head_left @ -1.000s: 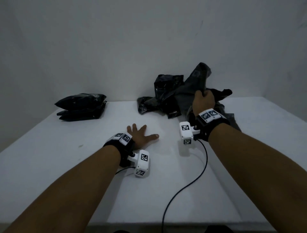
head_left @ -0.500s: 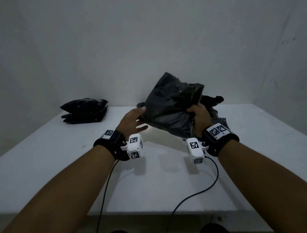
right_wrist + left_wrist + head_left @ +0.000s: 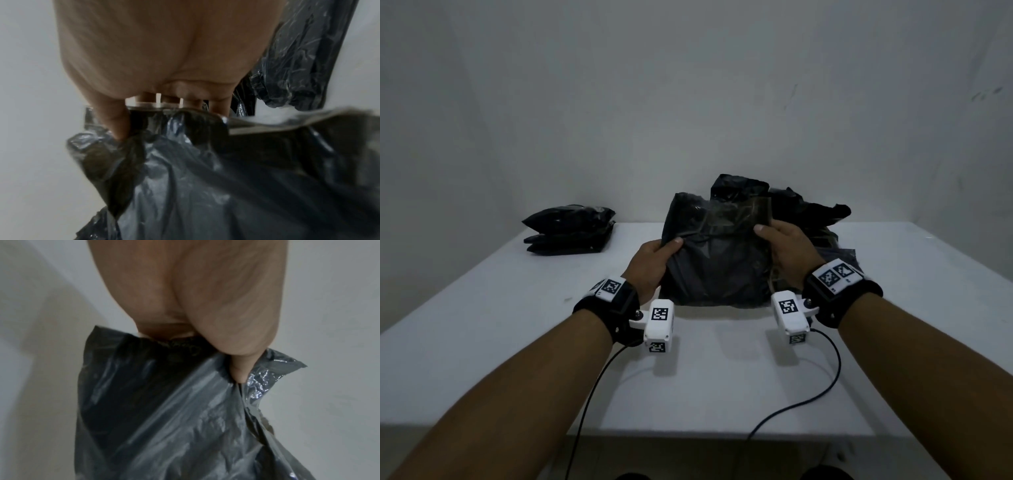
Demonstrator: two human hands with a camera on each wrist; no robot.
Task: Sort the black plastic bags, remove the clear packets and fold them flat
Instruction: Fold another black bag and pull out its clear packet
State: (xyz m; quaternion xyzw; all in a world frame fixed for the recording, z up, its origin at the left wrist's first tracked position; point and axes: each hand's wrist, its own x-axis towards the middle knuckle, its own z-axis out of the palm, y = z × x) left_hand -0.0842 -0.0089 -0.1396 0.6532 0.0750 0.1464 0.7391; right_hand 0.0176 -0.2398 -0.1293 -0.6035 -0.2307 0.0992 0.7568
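A crumpled black plastic bag (image 3: 717, 260) is held up over the white table (image 3: 482, 342), its lower edge near the surface. My left hand (image 3: 654, 260) grips its left side, thumb on the front. My right hand (image 3: 780, 250) grips its right side, thumb on top. In the left wrist view the thumb (image 3: 240, 369) pinches the black bag (image 3: 174, 418) at its edge. The right wrist view has fingers (image 3: 119, 120) curled into the bag (image 3: 205, 178), where a clear film layer shows at the top edge. A loose heap of black bags (image 3: 801, 212) lies behind it.
A stack of flat folded black bags (image 3: 568, 229) sits at the table's back left. Two thin black cables (image 3: 822, 387) trail from the wrist cameras over the front edge. Grey walls close the table at the back and the left.
My right hand pulled one bag out of the heap toward me. My left hand lifted off the table and took hold of the bag's left side; the bag now hangs spread between both hands.
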